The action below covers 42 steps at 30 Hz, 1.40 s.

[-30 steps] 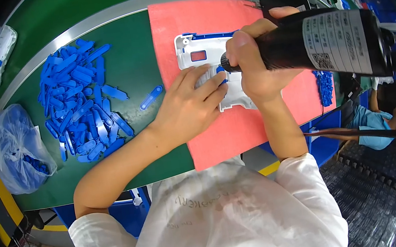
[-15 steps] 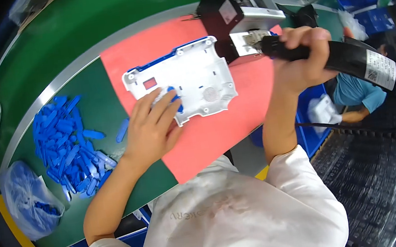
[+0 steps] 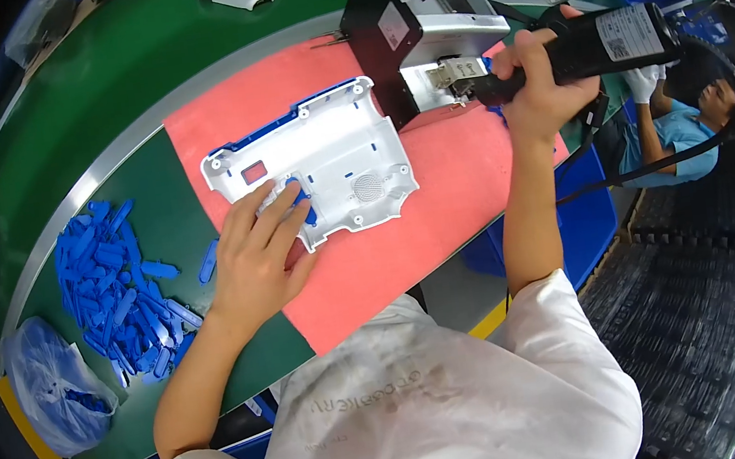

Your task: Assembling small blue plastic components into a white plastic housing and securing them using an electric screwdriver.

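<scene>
**One side pressing, one side gripping**

Got a clear bag far left, then a heap of blue strips, probably dumped loose for easy grabbing. One stray strip near the pink mat. Next, left hand: not clenched, just resting fingertips on a blue piece in the white shell, likely to stop any shifting. Shell lying hollow side up on the mat, maybe for scratch protection. Further over, right hand wrapped firmly round a black driver, held sideways, presumably to get its nose level with the machine. Can't tell about contact there. Far right, a co-worker in blue.
</scene>
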{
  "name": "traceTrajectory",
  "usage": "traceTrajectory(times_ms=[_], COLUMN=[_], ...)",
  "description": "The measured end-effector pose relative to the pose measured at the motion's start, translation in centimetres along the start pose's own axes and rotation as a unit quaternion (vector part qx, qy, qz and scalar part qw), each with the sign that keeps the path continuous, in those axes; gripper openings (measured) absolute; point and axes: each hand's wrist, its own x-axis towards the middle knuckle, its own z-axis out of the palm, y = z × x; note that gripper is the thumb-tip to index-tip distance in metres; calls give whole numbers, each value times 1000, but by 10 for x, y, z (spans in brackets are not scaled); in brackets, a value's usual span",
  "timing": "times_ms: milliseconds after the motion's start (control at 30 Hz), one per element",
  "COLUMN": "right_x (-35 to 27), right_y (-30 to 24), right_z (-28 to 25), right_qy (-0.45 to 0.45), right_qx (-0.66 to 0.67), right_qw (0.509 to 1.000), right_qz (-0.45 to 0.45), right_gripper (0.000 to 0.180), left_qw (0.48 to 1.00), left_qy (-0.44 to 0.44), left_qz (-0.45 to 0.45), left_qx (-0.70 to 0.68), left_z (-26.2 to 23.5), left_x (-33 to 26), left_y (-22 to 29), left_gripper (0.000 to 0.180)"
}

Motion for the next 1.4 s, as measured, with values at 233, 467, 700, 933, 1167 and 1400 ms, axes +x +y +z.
traceTrajectory(times_ms=[233, 467, 700, 933, 1167, 1400], right_x=[-40, -83, -92, -101, -100, -100], right_y=[-39, -22, -17, -12, -10, -14], right_z=[45, 97, 105, 105, 99, 100], right_qy=[-54, -223, -215, -247, -341, -328], right_qx=[192, 92, 109, 77, 28, 3], right_qw=[978, 969, 969, 966, 938, 941], right_qz=[51, 58, 61, 22, -53, -79], right_gripper=[58, 57, 57, 57, 51, 48], left_qw=[998, 991, 987, 990, 990, 995], left_qy=[-17, -52, -56, -61, -66, -60], left_qz=[-41, -66, -75, -72, -76, -50], left_qx=[-50, -102, -127, -107, -97, -64], left_z=[-7, -16, -15, -13, -10, -8], left_x=[2, 9, 6, 2, -1, 3], left_y=[3, 3, 0, 1, -1, 0], left_gripper=[55, 61, 54, 53, 58, 58])
